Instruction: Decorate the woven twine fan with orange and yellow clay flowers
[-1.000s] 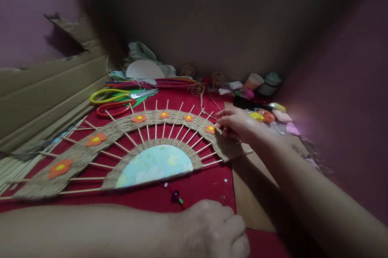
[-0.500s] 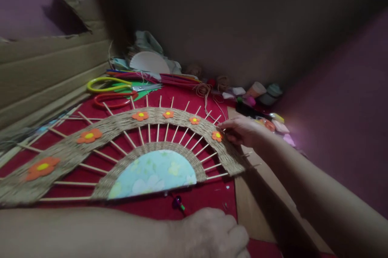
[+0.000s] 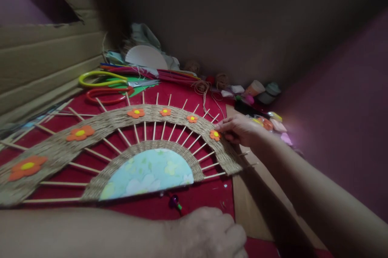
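A half-round fan of thin sticks, woven with twine (image 3: 115, 122), lies flat with a pale blue floral half-disc (image 3: 151, 171) at its centre. Several orange flowers with yellow middles dot its outer band. At the band's right end, the fingertips of my right hand (image 3: 241, 129) are bent together at the upper edge of the last orange flower (image 3: 215, 135). My left hand (image 3: 212, 231) rests closed below the fan, its forearm lying along the front. Its fingers curl under, hiding whatever is in them. A dark purple bead (image 3: 174, 201) lies between that hand and the half-disc.
Yellow-and-red-handled scissors (image 3: 106, 79) lie behind the fan on green sheet (image 3: 138, 88). Coloured sticks (image 3: 169, 75), twine balls (image 3: 222, 80) and small craft pieces line the back of the red surface (image 3: 209, 205). Cardboard (image 3: 45, 64) stands along the left.
My right fingertips have moved slightly left and down to the last flower's edge. The whole view has shifted a little, carrying the fan leftward. My left hand stays closed in place.
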